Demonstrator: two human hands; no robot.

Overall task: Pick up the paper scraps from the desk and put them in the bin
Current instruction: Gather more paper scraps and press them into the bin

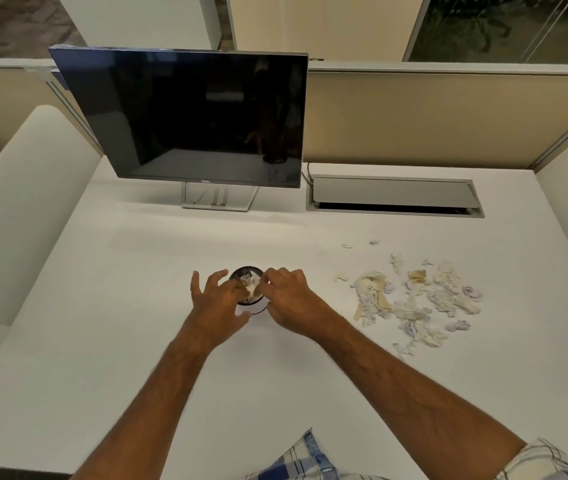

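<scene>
A small round black bin (247, 271) stands on the white desk (137, 341), near the middle. Crumpled paper shows inside its mouth. My left hand (216, 299) rests against the bin's left side with the fingers spread. My right hand (286, 296) is over the bin's right rim, fingertips pinched on a paper scrap (253, 284) at the opening. A loose pile of torn, crumpled paper scraps (414, 299) in white, cream and pale purple lies on the desk to the right of the bin. A few tiny bits (346, 246) lie beyond the pile.
A dark monitor (185, 116) on a stand sits at the back of the desk. A grey cable tray (393, 194) is set into the desk at the back right. Beige partition panels (431, 116) enclose the desk behind and at the sides.
</scene>
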